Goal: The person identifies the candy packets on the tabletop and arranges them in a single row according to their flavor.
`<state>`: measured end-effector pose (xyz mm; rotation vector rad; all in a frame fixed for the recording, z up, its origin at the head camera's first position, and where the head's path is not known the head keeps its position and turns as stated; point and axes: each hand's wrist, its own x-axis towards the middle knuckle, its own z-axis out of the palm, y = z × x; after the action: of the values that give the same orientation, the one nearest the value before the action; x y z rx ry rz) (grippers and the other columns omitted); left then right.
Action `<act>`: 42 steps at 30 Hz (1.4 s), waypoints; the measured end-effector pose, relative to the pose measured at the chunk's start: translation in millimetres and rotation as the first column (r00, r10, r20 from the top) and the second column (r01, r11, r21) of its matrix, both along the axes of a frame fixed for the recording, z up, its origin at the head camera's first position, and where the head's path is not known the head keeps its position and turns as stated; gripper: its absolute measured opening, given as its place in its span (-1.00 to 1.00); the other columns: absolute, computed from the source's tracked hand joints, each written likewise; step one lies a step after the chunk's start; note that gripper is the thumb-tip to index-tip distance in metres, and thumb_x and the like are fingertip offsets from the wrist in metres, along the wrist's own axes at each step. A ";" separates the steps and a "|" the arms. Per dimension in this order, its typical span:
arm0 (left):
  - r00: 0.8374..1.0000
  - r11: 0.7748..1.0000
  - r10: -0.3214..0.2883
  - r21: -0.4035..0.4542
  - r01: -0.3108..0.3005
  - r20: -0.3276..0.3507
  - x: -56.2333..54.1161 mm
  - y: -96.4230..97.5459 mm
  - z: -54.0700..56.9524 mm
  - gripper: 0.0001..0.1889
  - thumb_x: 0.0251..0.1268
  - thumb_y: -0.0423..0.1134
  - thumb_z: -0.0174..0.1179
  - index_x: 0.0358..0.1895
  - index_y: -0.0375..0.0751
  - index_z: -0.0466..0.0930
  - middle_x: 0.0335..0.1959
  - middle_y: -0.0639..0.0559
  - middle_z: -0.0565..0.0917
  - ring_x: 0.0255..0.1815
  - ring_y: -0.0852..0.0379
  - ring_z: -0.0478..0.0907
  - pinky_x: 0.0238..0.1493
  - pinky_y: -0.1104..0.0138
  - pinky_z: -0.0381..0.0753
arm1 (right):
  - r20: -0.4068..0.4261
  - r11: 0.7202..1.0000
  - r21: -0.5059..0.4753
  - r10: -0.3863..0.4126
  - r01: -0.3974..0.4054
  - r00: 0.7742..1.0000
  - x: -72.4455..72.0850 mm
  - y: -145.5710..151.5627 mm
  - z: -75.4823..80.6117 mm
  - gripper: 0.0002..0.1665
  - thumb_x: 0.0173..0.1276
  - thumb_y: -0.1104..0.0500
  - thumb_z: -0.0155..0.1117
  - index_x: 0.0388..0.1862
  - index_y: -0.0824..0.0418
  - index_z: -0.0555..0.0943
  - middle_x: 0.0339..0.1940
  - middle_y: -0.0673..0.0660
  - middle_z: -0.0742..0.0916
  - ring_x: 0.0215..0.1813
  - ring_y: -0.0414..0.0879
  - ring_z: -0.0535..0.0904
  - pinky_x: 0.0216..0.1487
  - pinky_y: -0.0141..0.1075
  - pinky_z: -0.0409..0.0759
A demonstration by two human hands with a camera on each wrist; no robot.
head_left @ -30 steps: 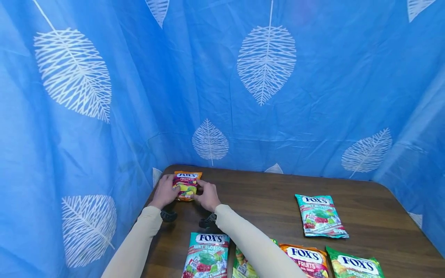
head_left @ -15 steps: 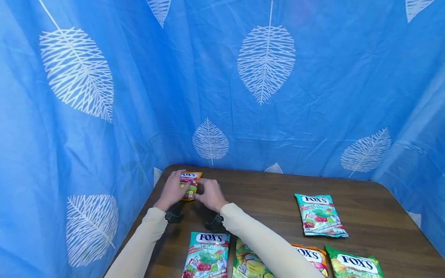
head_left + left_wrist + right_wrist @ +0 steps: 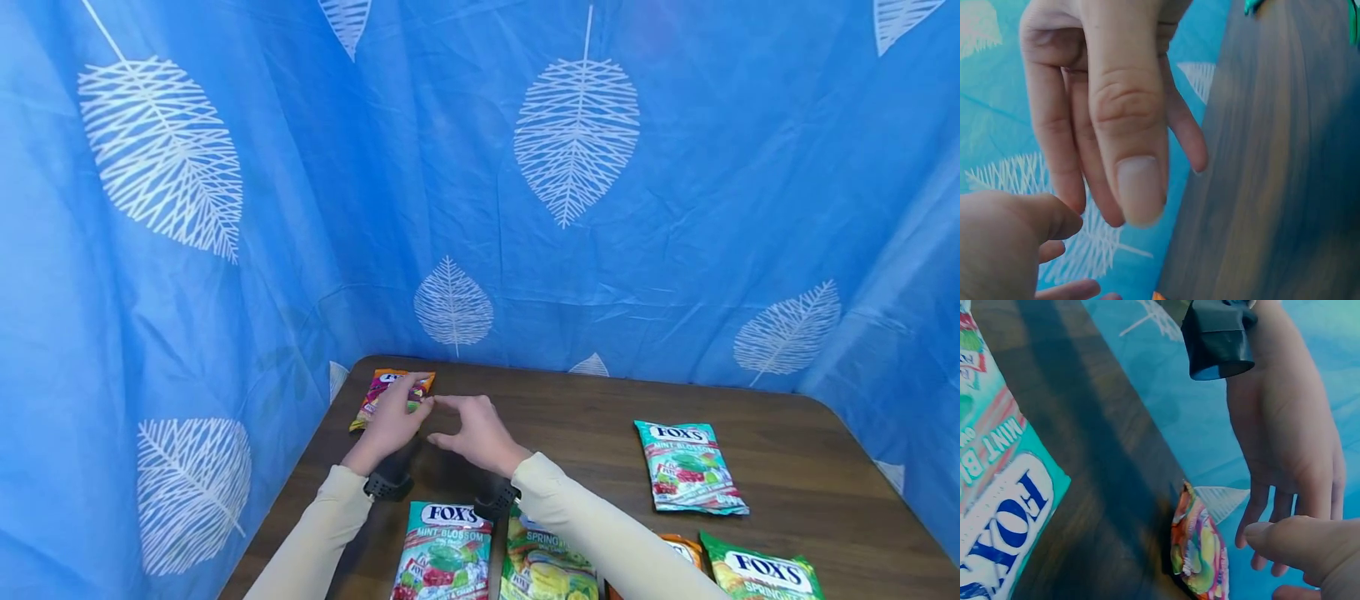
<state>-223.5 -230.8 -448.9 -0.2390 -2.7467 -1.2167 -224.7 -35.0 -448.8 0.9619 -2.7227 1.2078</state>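
Hands (image 3: 392,423) (image 3: 482,433) loose and empty, now off the newly slanted orange bag (image 3: 1200,557)

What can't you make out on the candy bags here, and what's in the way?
Orange-and-purple plastic bag in the back corner: head view, partly hidden behind the left hand.
Orange plastic bag in front: head view, mostly hidden behind the cream fabric right sleeve.
Bottoms of that bag, the front teal plastic bag, yellow-green plastic bag and green plastic bag: head view, cut off by the bottom edge.
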 end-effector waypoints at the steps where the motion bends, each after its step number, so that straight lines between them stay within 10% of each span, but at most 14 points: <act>1: 1.000 1.000 -0.014 0.007 0.015 -0.012 2.6 2.3 1.1 -0.44 0.60 -0.30 0.32 0.54 -0.36 0.44 0.50 -0.36 0.52 0.48 -0.39 0.46 0.40 -0.30 0.51 | -0.003 1.000 -0.005 0.002 -0.002 1.000 2.7 3.9 0.8 -0.26 0.39 0.11 0.67 0.47 0.31 0.64 0.42 0.22 0.72 0.37 0.15 0.69 0.32 0.04 0.69; 26: 0.980 0.966 -0.191 0.165 0.199 -0.062 73.5 52.0 19.3 -0.47 0.59 -0.21 0.36 0.50 -0.22 0.49 0.33 -0.19 0.64 0.27 -0.24 0.63 0.19 -0.14 0.72 | -0.131 0.981 -0.125 -0.161 0.145 0.978 59.9 88.0 28.4 -0.26 0.25 0.14 0.76 0.41 0.19 0.71 0.31 0.15 0.78 0.28 0.07 0.74 0.08 -0.09 0.80; 42: 0.959 0.933 -0.282 0.241 0.269 0.022 103.9 77.5 23.4 -0.46 0.64 -0.09 0.32 0.54 -0.12 0.47 0.35 -0.09 0.63 0.33 -0.15 0.58 0.22 -0.09 0.70 | -0.147 0.955 -0.175 -0.266 0.239 0.953 90.5 128.8 33.5 -0.23 0.22 0.12 0.79 0.42 0.05 0.72 0.25 0.04 0.81 0.18 0.03 0.78 -0.01 -0.12 0.82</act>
<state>-119.6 -153.4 -425.5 -0.5888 -2.6451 -1.6286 -134.2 93.8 -415.3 0.6413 -2.4826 1.2077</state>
